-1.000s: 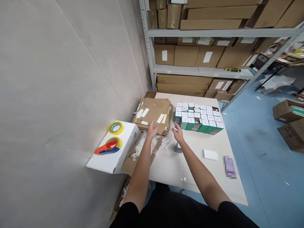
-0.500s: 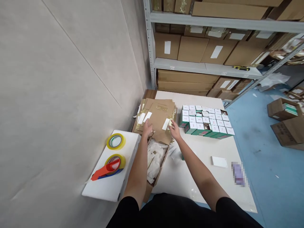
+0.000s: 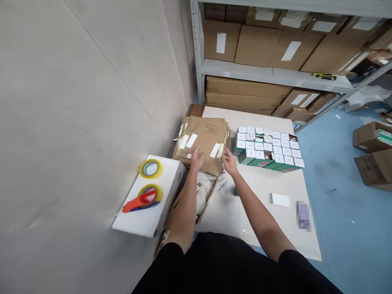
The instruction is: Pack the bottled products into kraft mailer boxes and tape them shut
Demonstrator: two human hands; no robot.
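Flattened cardboard boxes (image 3: pixel 208 136) lie in a stack at the table's far left, with white labels and clear tape on them. Over the near part of the top sheet is my left hand (image 3: pixel 197 160), its fingers apart and nothing visible in them. My right hand (image 3: pixel 229 162) is at the stack's right edge, fingers slightly bent and apart, close to a taped flap. Whether either hand touches the cardboard I cannot tell. Below the stack, an open carton (image 3: pixel 208 201) holds crumpled white packing material, partly hidden by my left forearm.
Rows of white-topped green boxes (image 3: pixel 266 147) stand right of the stack. A flat white box (image 3: pixel 280 200) lies nearer me. On the left, a white block (image 3: pixel 139 218) carries a tape roll (image 3: pixel 150 168) and a red tape dispenser (image 3: pixel 139 201). Shelving (image 3: pixel 245 70) with cartons rises behind.
The view has shifted, so the shelf and table appear higher. Both hands have moved slightly right and towards me relative to the cardboard stack, which stays in place.
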